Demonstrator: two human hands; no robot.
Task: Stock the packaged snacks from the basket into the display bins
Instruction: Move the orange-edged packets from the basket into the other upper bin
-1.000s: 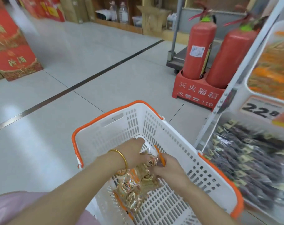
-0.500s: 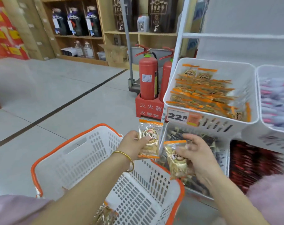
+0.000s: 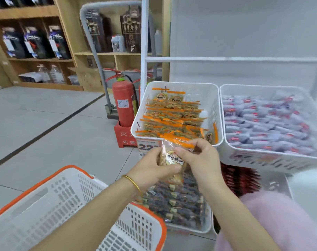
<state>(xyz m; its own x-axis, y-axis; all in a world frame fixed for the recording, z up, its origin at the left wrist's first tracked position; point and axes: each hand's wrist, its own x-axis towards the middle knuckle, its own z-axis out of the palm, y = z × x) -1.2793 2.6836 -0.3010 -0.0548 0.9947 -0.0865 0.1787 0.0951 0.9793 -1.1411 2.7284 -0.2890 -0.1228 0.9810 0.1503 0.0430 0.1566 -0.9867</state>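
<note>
Both hands hold clear snack packets with orange top strips (image 3: 173,156) together, just in front of the near rim of a white display bin (image 3: 213,98). That bin holds several matching orange-topped packets (image 3: 170,116). My left hand (image 3: 154,169) grips the packets from the left and below. My right hand (image 3: 199,160) pinches them from the right near the orange strip. The white basket with an orange rim (image 3: 67,205) sits at the lower left; its inside is mostly out of sight.
A second white bin (image 3: 224,124) of pale blue-and-red packets stands to the right. Below are a bin of dark packets (image 3: 179,205) and red packets (image 3: 239,180). A red fire extinguisher (image 3: 123,104) stands left of the rack. Wooden shelves line the back.
The hands came out of the basket, each with a packet, then rose and came together in front of the orange-packet bin. The view swung up toward the rack.
</note>
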